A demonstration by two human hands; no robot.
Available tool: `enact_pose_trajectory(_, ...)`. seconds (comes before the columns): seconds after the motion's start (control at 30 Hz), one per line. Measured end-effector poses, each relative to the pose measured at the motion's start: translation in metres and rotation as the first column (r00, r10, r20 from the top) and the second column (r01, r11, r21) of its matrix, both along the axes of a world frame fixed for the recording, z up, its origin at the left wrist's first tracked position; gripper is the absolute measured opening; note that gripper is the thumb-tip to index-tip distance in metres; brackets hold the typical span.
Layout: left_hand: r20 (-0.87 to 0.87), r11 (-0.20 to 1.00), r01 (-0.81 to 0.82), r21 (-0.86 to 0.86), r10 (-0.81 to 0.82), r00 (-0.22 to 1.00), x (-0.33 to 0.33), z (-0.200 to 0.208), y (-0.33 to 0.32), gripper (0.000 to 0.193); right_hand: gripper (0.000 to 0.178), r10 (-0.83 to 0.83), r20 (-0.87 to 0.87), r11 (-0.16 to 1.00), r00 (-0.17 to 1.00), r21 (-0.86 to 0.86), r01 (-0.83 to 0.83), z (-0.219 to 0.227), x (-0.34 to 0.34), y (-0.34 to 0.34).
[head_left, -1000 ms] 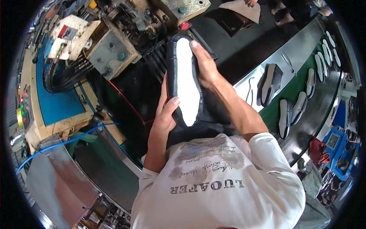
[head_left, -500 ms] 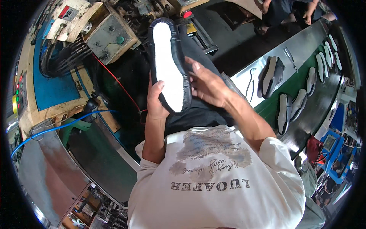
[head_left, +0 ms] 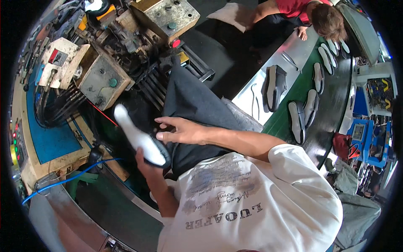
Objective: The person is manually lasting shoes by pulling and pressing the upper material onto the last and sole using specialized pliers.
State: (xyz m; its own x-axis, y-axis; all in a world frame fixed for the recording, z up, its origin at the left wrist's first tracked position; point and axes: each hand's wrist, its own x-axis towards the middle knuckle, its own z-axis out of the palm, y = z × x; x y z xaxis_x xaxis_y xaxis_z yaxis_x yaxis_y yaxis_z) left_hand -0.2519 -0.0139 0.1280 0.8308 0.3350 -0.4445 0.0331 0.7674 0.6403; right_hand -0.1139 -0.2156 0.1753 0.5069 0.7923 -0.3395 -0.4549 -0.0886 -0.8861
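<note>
A black shoe upper with a white sole side (head_left: 140,136) tilts to the left in front of my body, blurred by motion. Wrapped round its near end is my left hand (head_left: 145,161), the thumb side against the white face. My right hand (head_left: 178,131) hovers just right of the shoe, fingers apart, holding nothing. Dark trousers (head_left: 197,105) lie beneath that hand. The shoe's far end points toward a grey control box (head_left: 103,80).
Machinery with a second control box (head_left: 168,19) and red button (head_left: 176,43) stands ahead. To the right, a bench carries a dark shoe (head_left: 276,88), pincers (head_left: 255,101) and several more shoes (head_left: 297,122). A person in red (head_left: 294,10) leans at its far end. A blue hose (head_left: 75,174) crosses the left side.
The shoe has swung left and tilted with my left hand. My right hand has come off its side. The view has shifted, and the other person now leans over the bench.
</note>
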Motion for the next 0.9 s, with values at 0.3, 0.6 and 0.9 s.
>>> enact_pose_trajectory(0.3, -0.353, 0.373, 0.164, 0.913, 0.524, 0.775, -0.265, -0.106, 0.256, 0.069, 0.058, -0.236, -0.025, 0.961, 0.971, -0.152, 0.229, -0.043, 0.03, -0.077)
enact_pose_trajectory(0.6, -0.608, 0.581, 0.188, 0.792, 0.72, 0.335, -0.234, -0.072, 0.351, 0.038, 0.045, -0.149, 0.876, 0.351, 0.459, -0.388, 0.853, -0.091, 0.027, -0.303)
enact_pose_trajectory(0.9, -0.569, 0.561, 0.445, 0.698, 0.058, 0.82, -0.037, -0.076, 0.16, 0.049, 0.103, -0.205, 0.566, -0.287, 0.799, -0.815, 0.504, -0.15, -0.157, -0.568)
